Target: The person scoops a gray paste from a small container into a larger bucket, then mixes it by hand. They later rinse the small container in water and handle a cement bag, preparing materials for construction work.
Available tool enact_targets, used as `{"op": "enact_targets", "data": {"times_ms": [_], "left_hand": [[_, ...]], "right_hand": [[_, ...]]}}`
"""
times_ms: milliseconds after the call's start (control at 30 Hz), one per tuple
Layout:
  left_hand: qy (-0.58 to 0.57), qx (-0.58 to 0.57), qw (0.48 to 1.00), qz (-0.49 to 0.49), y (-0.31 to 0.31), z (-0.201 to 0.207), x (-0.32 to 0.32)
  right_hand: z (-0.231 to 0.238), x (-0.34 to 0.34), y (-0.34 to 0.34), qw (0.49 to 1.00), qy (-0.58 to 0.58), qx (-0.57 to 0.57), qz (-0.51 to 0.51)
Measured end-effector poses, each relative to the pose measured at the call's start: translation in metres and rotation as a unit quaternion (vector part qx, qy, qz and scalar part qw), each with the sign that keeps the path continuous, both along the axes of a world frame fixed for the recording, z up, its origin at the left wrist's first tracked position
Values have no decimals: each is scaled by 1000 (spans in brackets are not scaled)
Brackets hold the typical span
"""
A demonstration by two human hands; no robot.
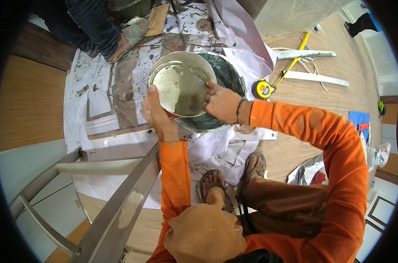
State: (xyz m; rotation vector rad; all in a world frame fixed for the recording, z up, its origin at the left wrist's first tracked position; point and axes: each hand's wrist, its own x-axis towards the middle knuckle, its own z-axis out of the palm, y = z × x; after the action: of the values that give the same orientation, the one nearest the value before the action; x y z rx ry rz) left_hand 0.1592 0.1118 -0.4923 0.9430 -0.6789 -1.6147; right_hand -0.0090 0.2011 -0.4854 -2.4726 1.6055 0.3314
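Note:
A white bucket (181, 56), its inside wet and smeared with grey, is tilted above a larger dark green tub (239, 81). My left hand (158, 116) grips the bucket's left side, thumb up at the rim and the other fingers hidden behind the wall. On the opposite side, the curled fingers of my right hand (224, 104) close over the bucket's rim. The tub sits on stained white sheeting (199, 144), partly covered by the bucket. Whether anything runs out of the bucket I cannot make out.
A wooden ladder or chair frame (120, 210) stands at my left. To the right lie a yellow tape measure (263, 90), extended, and pale metal strips (315, 79). Another person's sandalled foot (128, 41) is at the upper left, near a dark bucket (131, 8).

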Motion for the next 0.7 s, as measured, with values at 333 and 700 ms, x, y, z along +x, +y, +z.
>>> {"op": "enact_targets", "data": {"times_ms": [333, 700], "left_hand": [[-85, -107, 991, 13, 1, -4, -5], [-66, -82, 994, -36, -3, -9, 0]], "right_hand": [[2, 15, 12, 904, -418, 59, -73], [-4, -48, -29, 979, 127, -121, 100]]}}
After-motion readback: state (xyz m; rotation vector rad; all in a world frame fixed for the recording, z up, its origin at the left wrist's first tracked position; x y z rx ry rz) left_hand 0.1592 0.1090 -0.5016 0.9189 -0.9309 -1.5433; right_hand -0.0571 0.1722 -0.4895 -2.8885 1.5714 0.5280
